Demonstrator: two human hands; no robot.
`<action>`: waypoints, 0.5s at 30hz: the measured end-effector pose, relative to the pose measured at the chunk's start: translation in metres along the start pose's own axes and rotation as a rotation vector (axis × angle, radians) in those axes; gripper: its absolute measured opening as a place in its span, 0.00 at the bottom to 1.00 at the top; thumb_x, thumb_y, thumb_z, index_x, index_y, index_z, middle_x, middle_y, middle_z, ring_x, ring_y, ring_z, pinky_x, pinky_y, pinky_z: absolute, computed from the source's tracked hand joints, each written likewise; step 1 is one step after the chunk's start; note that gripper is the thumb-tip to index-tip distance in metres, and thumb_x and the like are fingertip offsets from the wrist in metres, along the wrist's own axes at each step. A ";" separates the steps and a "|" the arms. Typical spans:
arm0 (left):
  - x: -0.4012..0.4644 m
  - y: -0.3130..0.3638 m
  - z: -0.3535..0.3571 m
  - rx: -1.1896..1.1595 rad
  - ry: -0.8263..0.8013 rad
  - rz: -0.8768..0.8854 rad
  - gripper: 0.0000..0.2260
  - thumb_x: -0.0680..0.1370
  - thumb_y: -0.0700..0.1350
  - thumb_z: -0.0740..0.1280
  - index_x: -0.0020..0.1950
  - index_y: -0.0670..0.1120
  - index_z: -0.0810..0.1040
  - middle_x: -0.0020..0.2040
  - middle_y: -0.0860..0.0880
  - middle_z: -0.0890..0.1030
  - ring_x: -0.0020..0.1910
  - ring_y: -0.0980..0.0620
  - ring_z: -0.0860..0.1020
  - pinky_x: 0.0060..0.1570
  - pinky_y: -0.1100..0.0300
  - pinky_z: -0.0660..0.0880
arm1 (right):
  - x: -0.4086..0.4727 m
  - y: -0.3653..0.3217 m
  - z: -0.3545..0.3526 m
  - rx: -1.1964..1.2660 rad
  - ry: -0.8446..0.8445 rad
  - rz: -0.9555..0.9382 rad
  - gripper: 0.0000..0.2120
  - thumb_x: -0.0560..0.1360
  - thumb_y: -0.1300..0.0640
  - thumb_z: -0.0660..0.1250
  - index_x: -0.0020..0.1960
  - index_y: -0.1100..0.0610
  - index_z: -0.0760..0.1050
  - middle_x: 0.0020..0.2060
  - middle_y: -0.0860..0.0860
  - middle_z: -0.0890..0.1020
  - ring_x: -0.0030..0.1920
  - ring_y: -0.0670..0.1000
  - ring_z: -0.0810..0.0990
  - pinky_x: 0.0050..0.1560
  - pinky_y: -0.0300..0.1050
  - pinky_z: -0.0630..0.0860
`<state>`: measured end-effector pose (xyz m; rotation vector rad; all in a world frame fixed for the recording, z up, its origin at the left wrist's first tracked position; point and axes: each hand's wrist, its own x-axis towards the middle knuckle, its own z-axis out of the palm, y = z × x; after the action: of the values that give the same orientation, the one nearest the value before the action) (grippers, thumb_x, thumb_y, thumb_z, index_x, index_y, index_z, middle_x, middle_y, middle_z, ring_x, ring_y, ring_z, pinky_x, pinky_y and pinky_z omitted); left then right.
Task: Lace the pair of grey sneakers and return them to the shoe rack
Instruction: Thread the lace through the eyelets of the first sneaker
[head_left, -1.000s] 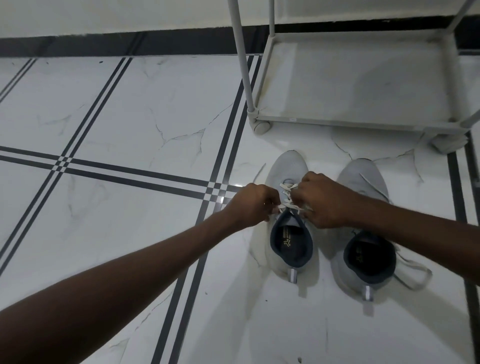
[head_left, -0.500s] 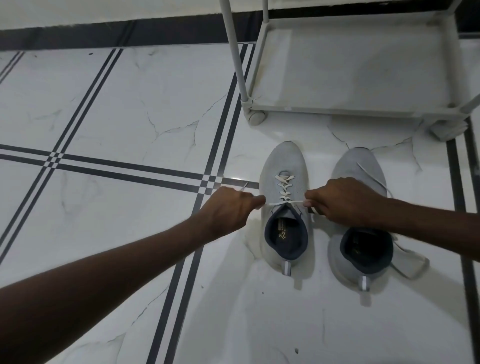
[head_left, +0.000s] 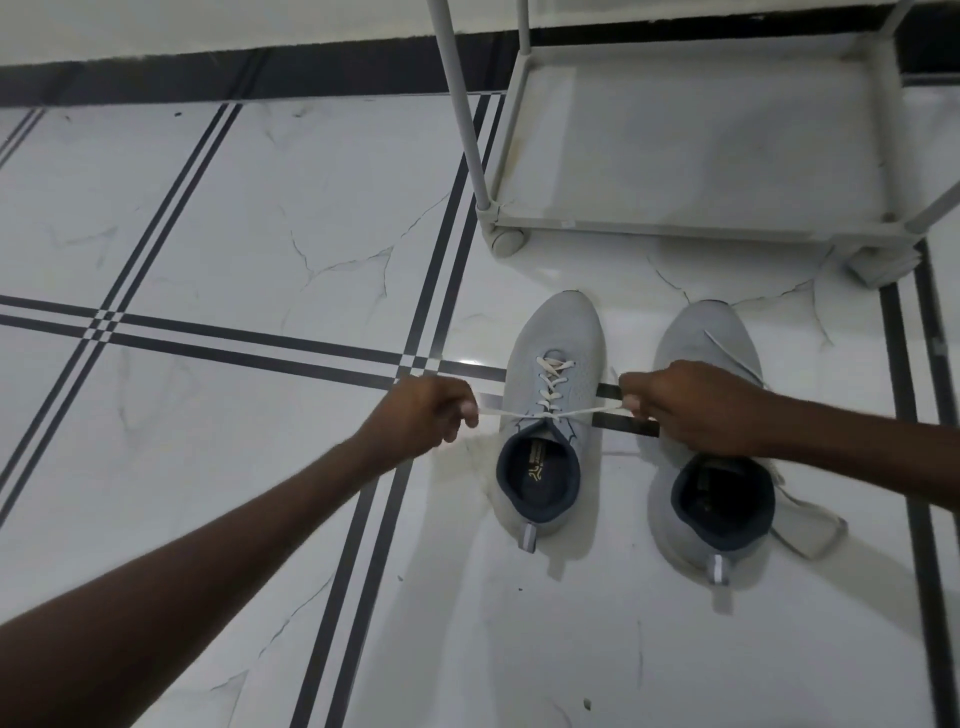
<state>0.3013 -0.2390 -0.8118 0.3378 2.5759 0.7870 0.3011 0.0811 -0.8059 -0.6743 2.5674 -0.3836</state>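
Two grey sneakers stand side by side on the floor, toes pointing away from me. The left sneaker (head_left: 563, 332) has a white lace (head_left: 551, 382) crossed up its front. My left hand (head_left: 418, 415) grips one end of that lace, left of the shoe. My right hand (head_left: 691, 410) grips the other end, and the lace runs taut between them across the shoe's collar. The right sneaker (head_left: 698, 332) lies partly under my right hand. A loose white lace (head_left: 810, 530) trails from it on the floor.
A white shoe rack (head_left: 691, 226) stands just beyond the sneakers, its bottom shelf bare and a roller foot (head_left: 506, 241) at its near-left corner. The floor is white marble tile with dark double lines. A dark skirting runs along the far wall.
My hands were together over the left sneaker's tongue. They have drawn apart sideways, pulling the lace ends out tight.
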 end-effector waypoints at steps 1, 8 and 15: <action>-0.003 0.003 -0.009 -0.188 -0.033 -0.087 0.08 0.79 0.43 0.67 0.40 0.44 0.81 0.31 0.48 0.81 0.29 0.53 0.78 0.33 0.61 0.76 | -0.005 0.001 -0.006 0.115 0.003 0.006 0.13 0.81 0.57 0.57 0.39 0.48 0.67 0.28 0.44 0.73 0.29 0.43 0.73 0.37 0.46 0.70; -0.005 0.031 -0.030 -0.779 -0.186 -0.157 0.08 0.76 0.48 0.69 0.45 0.43 0.82 0.49 0.43 0.85 0.52 0.46 0.83 0.57 0.51 0.77 | -0.017 -0.022 -0.021 0.803 0.023 0.026 0.09 0.78 0.65 0.65 0.42 0.55 0.80 0.34 0.51 0.84 0.35 0.45 0.82 0.42 0.42 0.76; 0.023 0.049 -0.011 -1.019 -0.235 -0.167 0.04 0.79 0.43 0.67 0.51 0.45 0.81 0.52 0.43 0.83 0.57 0.45 0.78 0.59 0.53 0.72 | 0.027 -0.036 -0.026 1.119 -0.063 0.106 0.05 0.78 0.64 0.65 0.48 0.64 0.80 0.40 0.51 0.86 0.39 0.46 0.81 0.46 0.43 0.76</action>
<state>0.2811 -0.1968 -0.7828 -0.1029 1.6650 1.7067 0.2818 0.0408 -0.7798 -0.1121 1.8583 -1.5312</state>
